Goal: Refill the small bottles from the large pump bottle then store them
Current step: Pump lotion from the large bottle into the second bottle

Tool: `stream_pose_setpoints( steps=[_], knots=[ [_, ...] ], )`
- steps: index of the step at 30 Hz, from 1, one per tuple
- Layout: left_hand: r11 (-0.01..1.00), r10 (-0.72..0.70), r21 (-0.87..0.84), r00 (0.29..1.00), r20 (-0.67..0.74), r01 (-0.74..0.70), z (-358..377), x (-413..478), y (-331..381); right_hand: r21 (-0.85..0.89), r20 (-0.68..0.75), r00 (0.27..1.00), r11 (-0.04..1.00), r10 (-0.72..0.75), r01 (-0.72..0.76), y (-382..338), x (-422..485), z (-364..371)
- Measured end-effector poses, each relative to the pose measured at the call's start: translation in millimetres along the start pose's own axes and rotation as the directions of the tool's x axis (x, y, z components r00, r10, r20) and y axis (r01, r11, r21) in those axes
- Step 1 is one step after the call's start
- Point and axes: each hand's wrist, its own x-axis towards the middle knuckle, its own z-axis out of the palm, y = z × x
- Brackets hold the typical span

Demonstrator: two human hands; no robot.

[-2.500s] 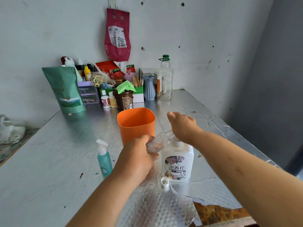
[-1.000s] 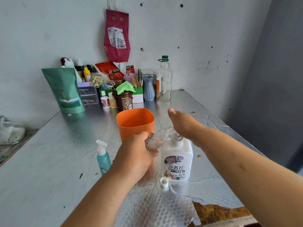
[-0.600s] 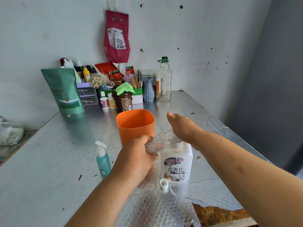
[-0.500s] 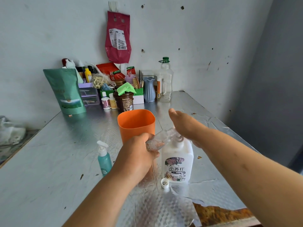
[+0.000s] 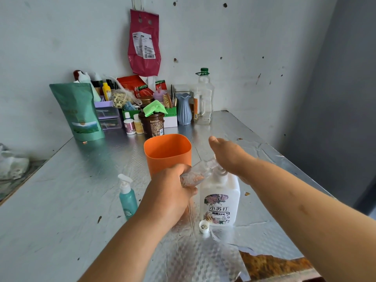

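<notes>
The left hand [image 5: 171,192] curls round a small clear bottle [image 5: 196,173], tilted with its mouth at the pump spout. The right hand [image 5: 230,155] lies flat, palm down, on the head of the large white pump bottle [image 5: 220,198]. A white cap [image 5: 204,226] sits just before it, a teal bottle [image 5: 127,197] stands to the left and an orange cup [image 5: 167,153] behind, all on the surface [image 5: 61,200].

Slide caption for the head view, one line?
Refill: left hand tilts a small clear bottle to the white pump bottle; right hand presses its pump.

Right grip [image 5: 230,157] hides pump bottle [image 5: 220,198] top; left grip [image 5: 171,192], small bottle [image 5: 196,174] base
</notes>
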Motion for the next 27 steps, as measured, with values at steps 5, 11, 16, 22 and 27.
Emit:
stream_pose_setpoints(
  steps=[5, 11, 16, 22, 27],
  knots=[
    [0.999, -0.032, 0.019, 0.999, 0.017, 0.032, 5, -1, -1, 0.05, -0.04, 0.998, 0.998, 0.042, -0.04, 4, 1, 9],
    [1.0, -0.026, 0.012, 0.999, 0.018, 0.026, -1, -2, 2, 0.044, -0.02, 1.0, 0.999, 0.024, -0.024, -7, -3, -2],
    [1.0, -0.026, -0.008, 0.999, 0.02, 0.026, -5, -1, 4, -0.008, 0.042, 0.999, 1.0, -0.009, 0.009, -7, -3, -8],
    [1.0, -0.022, 0.003, 1.0, 0.013, 0.022, -4, -2, 4, -0.004, 0.018, 0.999, 1.0, 0.028, -0.028, -7, -4, -5],
    [1.0, -0.029, 0.002, 1.0, 0.002, 0.029, -1, -1, 2, 0.043, -0.016, 0.998, 0.998, 0.056, -0.055, -4, -5, -3]
  ],
)
